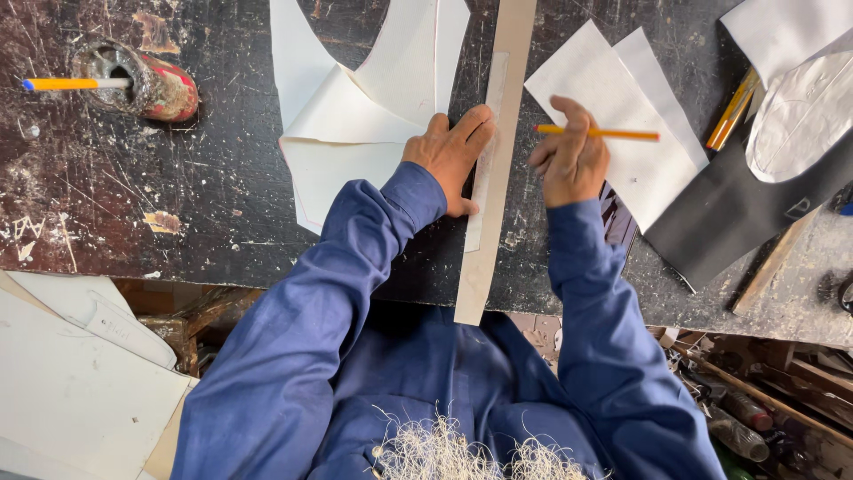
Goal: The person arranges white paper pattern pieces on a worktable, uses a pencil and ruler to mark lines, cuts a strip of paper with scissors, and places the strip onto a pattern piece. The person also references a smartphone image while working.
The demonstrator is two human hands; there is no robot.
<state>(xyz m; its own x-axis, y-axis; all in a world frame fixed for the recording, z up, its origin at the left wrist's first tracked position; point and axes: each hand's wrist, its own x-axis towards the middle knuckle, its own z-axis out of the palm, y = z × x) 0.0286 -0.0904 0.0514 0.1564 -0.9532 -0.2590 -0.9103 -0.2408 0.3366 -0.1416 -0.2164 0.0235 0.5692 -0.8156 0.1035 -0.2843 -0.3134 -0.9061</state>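
Scarred black bench (222, 196), long beige strip (498, 178)

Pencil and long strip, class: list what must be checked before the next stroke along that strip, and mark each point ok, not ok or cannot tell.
1. Left hand presses flat on the strip: ok.
2. Right hand grips the pencil: ok.
3. Pencil tip on the strip: not ok, it is lifted and lies sideways.
4. Strip lies fully on the table: not ok, its near end overhangs the edge.
5. Narrow template lined up on the strip: cannot tell.
6. White sheets kept off the strip: cannot tell, one edge meets it.
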